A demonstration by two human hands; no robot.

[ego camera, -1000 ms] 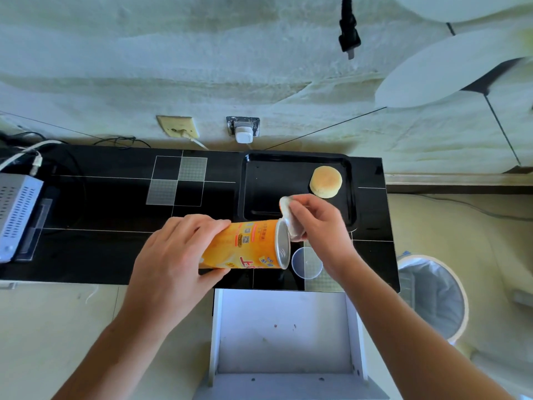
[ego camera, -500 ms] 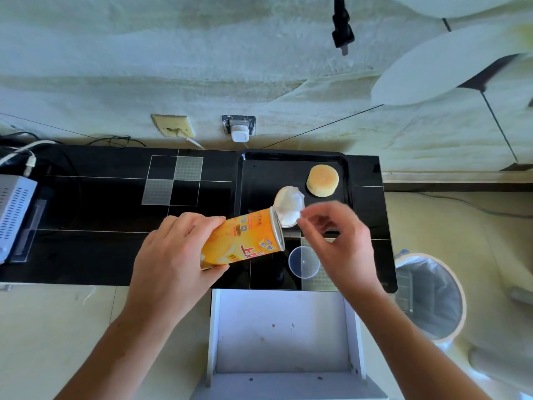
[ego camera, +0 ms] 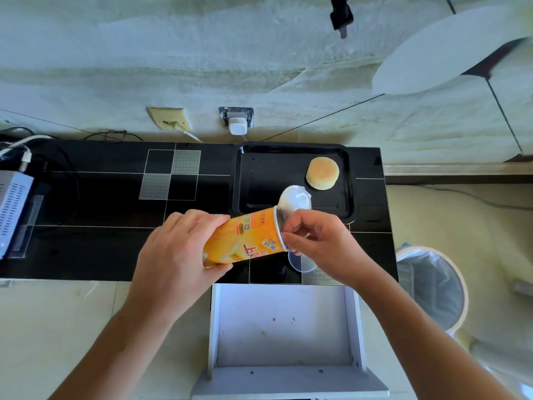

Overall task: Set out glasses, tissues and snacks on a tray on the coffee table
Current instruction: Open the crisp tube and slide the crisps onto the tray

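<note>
A black glass coffee table (ego camera: 95, 241) stood against a pale wall, with a black tray (ego camera: 259, 180) on its right end and an open white drawer (ego camera: 284, 324) below its front edge. A lined waste bin (ego camera: 431, 284) sat on the floor to the right. The left hand (ego camera: 176, 252) gripped an orange snack can (ego camera: 245, 238), tilted on its side above the table, while the right hand (ego camera: 320, 243) pinched at its rim, where the foil seal (ego camera: 294, 199) stood peeled back. 1 round bun (ego camera: 322, 173) lay on the tray. A clear plastic lid (ego camera: 300, 262) rested on the table beneath the right hand.
</note>
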